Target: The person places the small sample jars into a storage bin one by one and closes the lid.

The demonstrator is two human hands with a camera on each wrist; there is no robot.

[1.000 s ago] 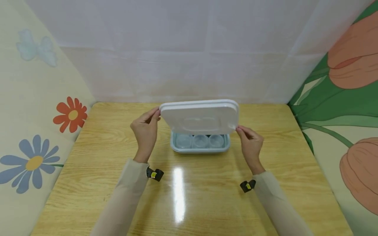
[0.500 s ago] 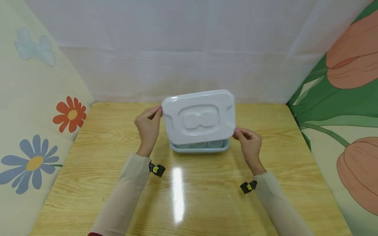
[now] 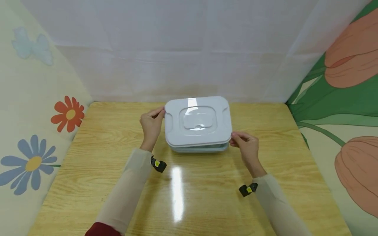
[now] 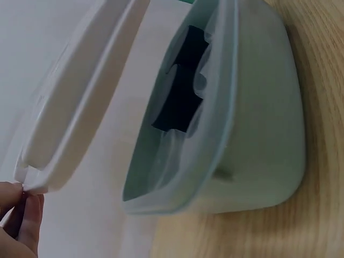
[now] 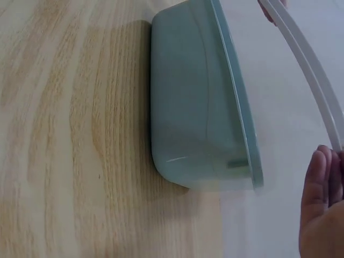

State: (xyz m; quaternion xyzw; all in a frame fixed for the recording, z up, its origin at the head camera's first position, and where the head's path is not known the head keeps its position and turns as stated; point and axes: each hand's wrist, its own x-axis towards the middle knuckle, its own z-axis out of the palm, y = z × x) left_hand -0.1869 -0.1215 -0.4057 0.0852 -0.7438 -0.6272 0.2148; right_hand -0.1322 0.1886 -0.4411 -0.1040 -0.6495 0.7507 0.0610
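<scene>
A white rectangular lid [image 3: 198,134] hangs just above a pale green plastic box [image 3: 200,150], with a gap between them in both wrist views. My left hand [image 3: 152,126] pinches the lid's left edge between thumb and fingers. At the lid's right front corner, my right hand [image 3: 247,144] pinches the rim the same way. Inside the box [image 4: 263,107], the left wrist view shows clear round containers [image 4: 171,156] and a dark piece [image 4: 183,97] whose kind I cannot tell. From the head, the lid hides most of the box.
The box stands on a wood-grain table [image 3: 206,196] near its back edge. Behind rises a white cloth backdrop [image 3: 177,49]. Flower-printed panels flank the table, left [image 3: 17,108] and right [image 3: 313,98].
The lid has tilted from steep to nearly level and come down over the box, covering the round containers from the head. Both hands have moved slightly inward with it.
</scene>
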